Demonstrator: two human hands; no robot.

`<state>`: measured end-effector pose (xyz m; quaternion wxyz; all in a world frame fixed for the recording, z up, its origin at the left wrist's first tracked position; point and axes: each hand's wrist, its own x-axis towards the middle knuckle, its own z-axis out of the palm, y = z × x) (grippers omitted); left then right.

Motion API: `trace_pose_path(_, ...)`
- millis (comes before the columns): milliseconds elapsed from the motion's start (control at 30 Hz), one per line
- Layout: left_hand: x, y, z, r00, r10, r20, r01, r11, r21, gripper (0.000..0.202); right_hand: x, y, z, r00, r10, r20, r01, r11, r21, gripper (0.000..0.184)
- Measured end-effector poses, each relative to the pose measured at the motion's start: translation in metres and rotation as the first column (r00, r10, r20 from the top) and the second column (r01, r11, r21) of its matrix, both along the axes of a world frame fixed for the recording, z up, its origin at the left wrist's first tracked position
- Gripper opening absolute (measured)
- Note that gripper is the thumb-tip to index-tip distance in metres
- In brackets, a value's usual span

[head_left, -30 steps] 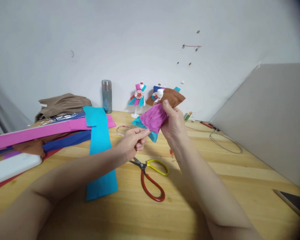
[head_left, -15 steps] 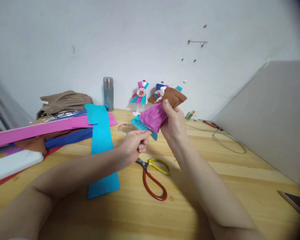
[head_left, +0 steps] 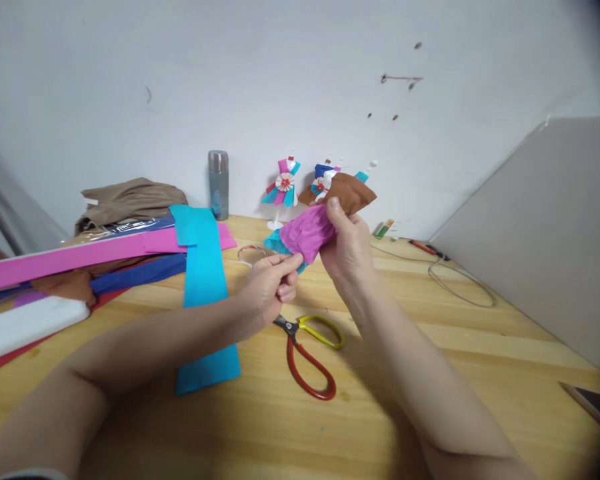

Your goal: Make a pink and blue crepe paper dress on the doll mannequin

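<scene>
In my right hand (head_left: 347, 240) is a gathered crepe paper piece (head_left: 307, 230), its fingers and thumb closed round the middle. A brown part fans out above the thumb; a magenta layer flares below it, over a turquoise layer that shows at the lower edge. My left hand (head_left: 275, 280) pinches the lower edge of the magenta layer between thumb and finger, its other fingers curled. Below the hands lie scissors (head_left: 310, 357) with one red and one yellow handle, their blades partly hidden by my left hand. A turquoise crepe strip (head_left: 207, 287) lies under my left forearm.
Small paper figures (head_left: 283, 183) on stands are at the wall, near a flask (head_left: 219, 187). Folded pink paper (head_left: 105, 253), other coloured strips and brown cloth (head_left: 135, 203) are piled left. A cable (head_left: 460, 293) lies right; a dark flat device (head_left: 593, 403) sits at the right edge.
My left thumb and finger have moved up slightly from the turquoise layer onto the magenta edge. My right hand keeps its hold; the view has shifted a little.
</scene>
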<state>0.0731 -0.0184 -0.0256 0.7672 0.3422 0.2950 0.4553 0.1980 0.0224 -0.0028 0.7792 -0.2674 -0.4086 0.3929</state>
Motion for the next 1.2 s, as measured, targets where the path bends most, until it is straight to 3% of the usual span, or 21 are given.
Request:
trace_pose_path(233, -0.001, 0.002, -0.001, 0.998, 0.005, -0.066, -0.006, 1.0, -0.028, 0.029, 0.004, 0.004, -0.002, 0.999, 0.023, 0.027, -0.022, 0.999, -0.045, 0.031)
trace_pose_path(633, 0.0, 0.005, -0.004, 1.0, -0.022, -0.003, 0.022, 0.999, -0.04, 0.03, 0.001, 0.004, -0.004, 0.998, -0.028, 0.051, 0.031, 0.998, -0.053, 0.035)
trace_pose_path(867, 0.0, 0.006, -0.005, 0.999, -0.024, 0.024, 0.025, 0.999, -0.024, 0.029, 0.0, 0.004, -0.006, 0.999, 0.013, 0.03, -0.011, 0.998, -0.06, 0.036)
trace_pose_path(1033, 0.0, 0.008, -0.011, 1.0, 0.014, -0.003, -0.014, 1.0, 0.005, 0.028, 0.009, 0.004, 0.0, 0.987, 0.08, 0.138, -0.065, 0.992, -0.106, 0.034)
trace_pose_path(1200, 0.001, 0.014, -0.022, 0.998, 0.044, -0.04, -0.043, 0.998, 0.038, 0.027, 0.017, 0.005, 0.001, 0.97, 0.0, 0.244, 0.042, 0.985, -0.169, 0.035)
